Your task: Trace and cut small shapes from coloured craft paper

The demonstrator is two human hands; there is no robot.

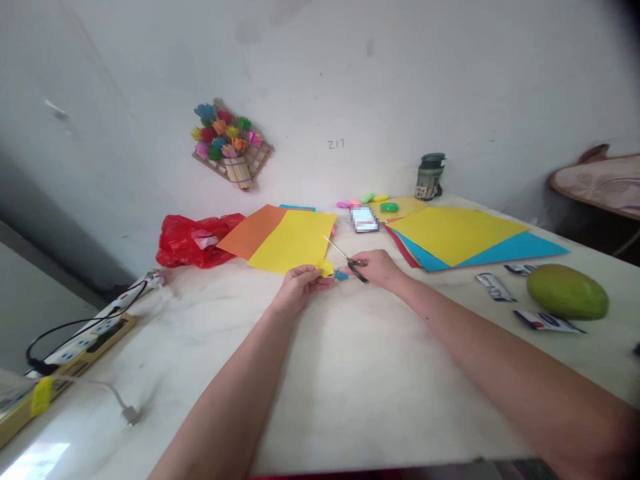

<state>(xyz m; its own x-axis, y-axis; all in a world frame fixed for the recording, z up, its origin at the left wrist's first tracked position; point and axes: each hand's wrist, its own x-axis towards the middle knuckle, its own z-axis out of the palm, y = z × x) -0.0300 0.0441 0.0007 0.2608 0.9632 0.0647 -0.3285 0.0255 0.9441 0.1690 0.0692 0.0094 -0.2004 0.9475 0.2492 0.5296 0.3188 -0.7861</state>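
Note:
In the middle of the table, my left hand [301, 285] pinches a small cut piece of yellow paper [326, 268] between thumb and fingers. My right hand [376, 268] is closed round the dark handles of a pair of scissors [354, 265]. The metal blades point up and left, over the right edge of a large yellow sheet [295, 240]. A small blue paper scrap [341, 275] lies between my hands. An orange sheet [254, 230] sits partly under the yellow one.
Behind my hands lie a phone [364, 219] and several highlighters [368, 198]. To the right are stacked coloured sheets [455, 230], a tumbler [430, 177], a green fruit [567, 291] and small packets [547, 321]. A red plastic bag [187, 241] and a power strip [95, 340] occupy the left.

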